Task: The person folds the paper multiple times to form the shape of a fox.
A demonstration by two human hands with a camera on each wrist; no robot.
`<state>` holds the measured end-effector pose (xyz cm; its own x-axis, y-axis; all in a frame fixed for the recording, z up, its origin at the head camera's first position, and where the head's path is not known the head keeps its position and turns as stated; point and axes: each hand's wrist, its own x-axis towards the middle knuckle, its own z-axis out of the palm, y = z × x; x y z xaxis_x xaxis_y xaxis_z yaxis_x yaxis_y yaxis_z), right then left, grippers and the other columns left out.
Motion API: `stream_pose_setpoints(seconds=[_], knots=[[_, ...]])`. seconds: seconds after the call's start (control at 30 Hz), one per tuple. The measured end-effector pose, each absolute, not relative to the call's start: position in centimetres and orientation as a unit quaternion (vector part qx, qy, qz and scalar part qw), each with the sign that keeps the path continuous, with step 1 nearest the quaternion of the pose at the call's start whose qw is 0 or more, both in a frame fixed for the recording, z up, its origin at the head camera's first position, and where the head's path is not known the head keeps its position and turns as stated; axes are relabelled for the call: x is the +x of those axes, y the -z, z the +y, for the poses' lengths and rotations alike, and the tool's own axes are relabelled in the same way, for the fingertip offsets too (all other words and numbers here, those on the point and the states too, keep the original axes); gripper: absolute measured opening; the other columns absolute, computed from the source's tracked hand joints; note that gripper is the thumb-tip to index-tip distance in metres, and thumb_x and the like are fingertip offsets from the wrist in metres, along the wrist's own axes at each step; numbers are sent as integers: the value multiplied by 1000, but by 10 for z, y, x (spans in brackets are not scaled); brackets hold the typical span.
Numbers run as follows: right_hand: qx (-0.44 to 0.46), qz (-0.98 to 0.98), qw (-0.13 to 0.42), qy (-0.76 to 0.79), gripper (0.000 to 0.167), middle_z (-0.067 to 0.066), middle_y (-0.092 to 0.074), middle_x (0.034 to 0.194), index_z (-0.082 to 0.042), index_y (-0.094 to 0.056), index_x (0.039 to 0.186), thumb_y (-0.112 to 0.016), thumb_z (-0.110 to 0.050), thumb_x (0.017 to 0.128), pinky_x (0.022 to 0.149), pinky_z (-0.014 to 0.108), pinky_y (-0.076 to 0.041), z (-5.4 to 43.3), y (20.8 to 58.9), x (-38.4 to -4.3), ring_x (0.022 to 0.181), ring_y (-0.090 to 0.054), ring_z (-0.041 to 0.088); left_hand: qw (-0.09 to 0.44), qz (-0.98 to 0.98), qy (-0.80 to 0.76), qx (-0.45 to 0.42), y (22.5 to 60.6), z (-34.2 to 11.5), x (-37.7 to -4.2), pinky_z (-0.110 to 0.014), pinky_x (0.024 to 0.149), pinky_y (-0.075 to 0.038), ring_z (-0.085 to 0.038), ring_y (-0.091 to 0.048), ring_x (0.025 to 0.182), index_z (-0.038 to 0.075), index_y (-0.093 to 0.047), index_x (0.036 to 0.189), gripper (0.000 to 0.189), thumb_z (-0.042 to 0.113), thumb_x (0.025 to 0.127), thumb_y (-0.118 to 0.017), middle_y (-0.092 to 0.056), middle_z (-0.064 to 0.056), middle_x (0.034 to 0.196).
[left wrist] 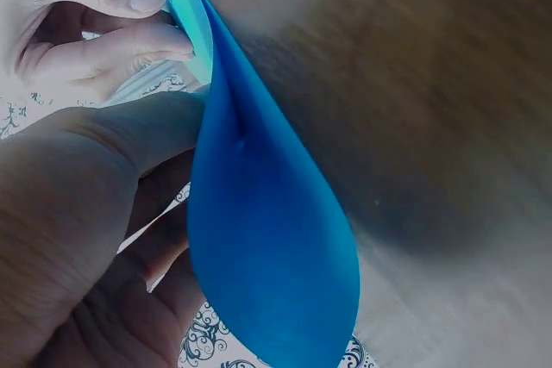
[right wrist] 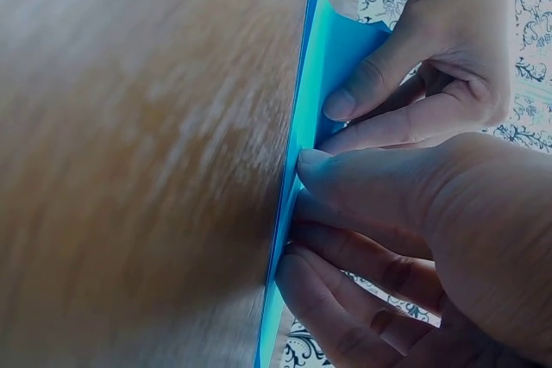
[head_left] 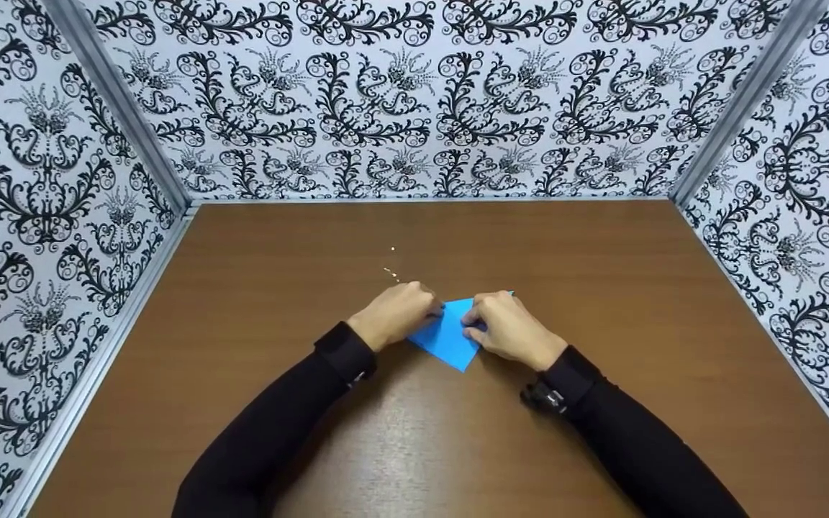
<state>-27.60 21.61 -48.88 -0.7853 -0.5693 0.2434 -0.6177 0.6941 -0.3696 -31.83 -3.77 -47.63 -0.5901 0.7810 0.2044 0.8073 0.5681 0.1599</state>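
Note:
A sheet of blue paper (head_left: 452,344) is between both hands over the middle of the table, one corner toward the person. My left hand (head_left: 399,313) pinches its left part between thumb and fingers. My right hand (head_left: 509,327) pinches the paper farther right, and a small tip shows beyond its knuckles. The left wrist view shows the folded blue paper (left wrist: 272,239) bulging into an open loop on the near side. In the right wrist view the layers of paper (right wrist: 300,127) lie close together along a long edge, with both thumbs on it.
The brown wooden table (head_left: 278,244) has light glints behind the left hand. Patterned black-and-white walls (head_left: 400,101) with grey metal posts (head_left: 127,108) stand round the back and sides. A dark device (head_left: 545,397) is strapped under the right wrist.

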Motion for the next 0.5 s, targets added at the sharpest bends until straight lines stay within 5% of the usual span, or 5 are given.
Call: stream_pose_setpoints(seconds=[0.5], knots=[[314,-923,45,-216,17,19,-87,113,3,-91,119,-90,-6,104,93,50,-73,214,486,-276,107,-85,35,63,-871,90,-479,477,-43,-322,-46,85,-73,-31,-87,97,8,-91,108,14,5,112,-78,-91,-11,107]])
